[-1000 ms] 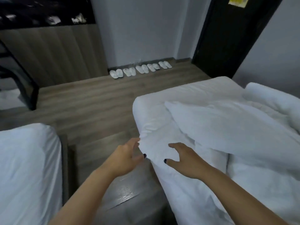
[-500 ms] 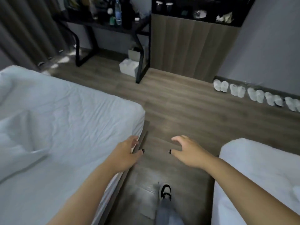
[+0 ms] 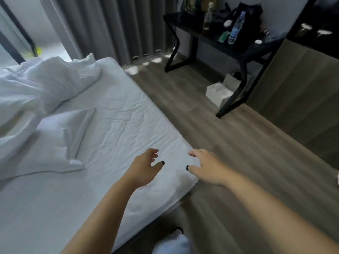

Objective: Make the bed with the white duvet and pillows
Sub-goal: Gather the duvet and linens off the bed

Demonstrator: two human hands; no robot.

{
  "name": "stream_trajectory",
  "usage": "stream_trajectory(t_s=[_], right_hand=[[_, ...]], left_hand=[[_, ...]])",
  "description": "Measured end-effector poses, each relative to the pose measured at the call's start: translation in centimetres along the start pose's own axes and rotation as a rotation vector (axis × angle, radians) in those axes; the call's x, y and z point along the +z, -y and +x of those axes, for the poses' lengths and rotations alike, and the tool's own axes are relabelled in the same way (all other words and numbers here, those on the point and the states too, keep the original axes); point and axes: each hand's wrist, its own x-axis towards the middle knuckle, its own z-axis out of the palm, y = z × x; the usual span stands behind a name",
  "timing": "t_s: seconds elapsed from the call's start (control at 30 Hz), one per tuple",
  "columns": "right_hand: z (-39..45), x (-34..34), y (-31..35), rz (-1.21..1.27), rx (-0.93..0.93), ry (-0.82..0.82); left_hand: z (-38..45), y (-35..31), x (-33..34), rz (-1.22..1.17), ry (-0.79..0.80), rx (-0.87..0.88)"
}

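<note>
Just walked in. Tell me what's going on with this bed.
A person is making the bed. Both hands are empty and open, reaching over its near corner: the left hand above the sheet, the right hand at the edge. The duvet is bunched up at the far left, not yet spread, and a pillow lies flat beside it.

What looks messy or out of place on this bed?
The duvet lies bunched in a heap at the bed's far left instead of spread flat, a pillow sits askew mid-mattress, and the sheet is wrinkled.
</note>
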Motion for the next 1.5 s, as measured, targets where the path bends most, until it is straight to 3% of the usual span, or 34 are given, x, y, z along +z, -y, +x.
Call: stream_trajectory(t_s=[0.37,0.53,1.0,1.27,1.5], right_hand=[[18.7,-15.0,-3.8,-0.128,-0.154,0.076],[25.1,-21.1,-5.5,-0.003,-0.173,0.075],[49.0,-37.8,-13.5,-0.092,-0.36,0.23],[63.3,-44.9,-10.3,-0.319,-0.466,0.315],[79.2,-47.3,-2.9,-0.388,-0.496,0.293]], left_hand=[[17.9,-7.5,-2.4,-0.126,-0.268,-0.09],[24.8,-12.5,-3.9,-0.184,-0.341,-0.117],[47.5,-22.5,0.1,-0.332,-0.518,-0.339],[58.8,-25.5,-5.2,-0.247,-0.512,-0.344],[69.2,-20.8,-16.4,-0.126,-0.508,-0.388]])
